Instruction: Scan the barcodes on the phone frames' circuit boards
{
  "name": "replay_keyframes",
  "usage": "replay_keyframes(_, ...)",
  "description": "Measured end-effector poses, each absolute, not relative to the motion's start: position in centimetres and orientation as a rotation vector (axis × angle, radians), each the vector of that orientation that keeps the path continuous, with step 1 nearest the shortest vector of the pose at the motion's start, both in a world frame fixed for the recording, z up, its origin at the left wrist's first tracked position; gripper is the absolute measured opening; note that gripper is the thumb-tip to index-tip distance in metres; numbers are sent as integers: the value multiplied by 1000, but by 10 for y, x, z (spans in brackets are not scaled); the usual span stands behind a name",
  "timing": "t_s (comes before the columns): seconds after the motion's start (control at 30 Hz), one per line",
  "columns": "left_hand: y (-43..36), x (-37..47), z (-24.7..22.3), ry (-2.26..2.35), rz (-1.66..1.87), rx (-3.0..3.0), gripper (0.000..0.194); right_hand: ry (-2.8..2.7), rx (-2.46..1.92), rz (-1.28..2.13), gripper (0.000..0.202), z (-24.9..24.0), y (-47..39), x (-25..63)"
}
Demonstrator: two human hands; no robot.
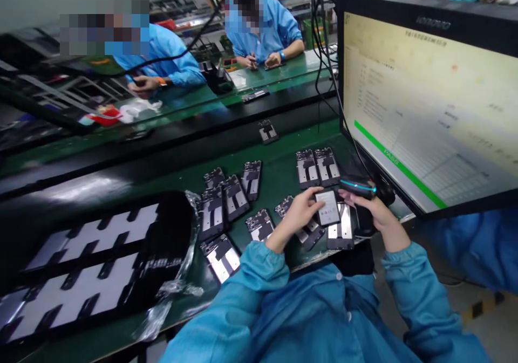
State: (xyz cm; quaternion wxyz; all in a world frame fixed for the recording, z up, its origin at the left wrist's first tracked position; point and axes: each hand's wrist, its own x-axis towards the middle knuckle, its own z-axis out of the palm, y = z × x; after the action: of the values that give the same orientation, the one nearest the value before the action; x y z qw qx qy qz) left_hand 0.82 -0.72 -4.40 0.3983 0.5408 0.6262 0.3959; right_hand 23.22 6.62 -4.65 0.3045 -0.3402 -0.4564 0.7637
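My left hand (301,209) is closed on a flat light-grey phone battery (328,212), with the thumb along its near left edge and the fingers at its far side. Its printed face is turned up towards me. Beside it, my right hand (376,212) is wrapped round the neck of a black barcode scanner (358,186) that has a lit blue strip. Part of the grip is hidden behind the scanner's head. Beneath the battery lie opened phone bodies, one (341,228) just to its right and another (309,233) to its left.
Several more opened phone bodies (234,197) lie on the green bench (279,155). At left stands a black tray (174,212) of pale batteries in clear wrap. A monitor (429,98) showing a green PASS bar rises at right. Two co-workers (263,34) sit across the line.
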Motion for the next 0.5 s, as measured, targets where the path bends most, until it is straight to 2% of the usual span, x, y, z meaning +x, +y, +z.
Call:
replay_keyframes(0.13, -17, 35, -56, 1529, 908, 1624, 32, -1111, -947, 2002, 40, -54, 76, 227)
replay_keyframes(0.2, -22, 41, -56, 1606, 806, 1821, 33, -1095, -970, 2004, 41, -54, 78, 226)
replay_keyframes(0.3, -37, 57, -58, 1800, 706, 1898, 52, -1075, -1010, 1958, 41, -50, 64, 234)
replay_keyframes(0.4, -52, 85, -67, 1891, 839, 1694, 72, -1084, -1079, 1864, 44, -45, 30, 254)
replay_keyframes(0.5, -50, 100, -76, 1879, 1066, 1443, 72, -1204, -1211, 1702, 49, -45, -1, 269)
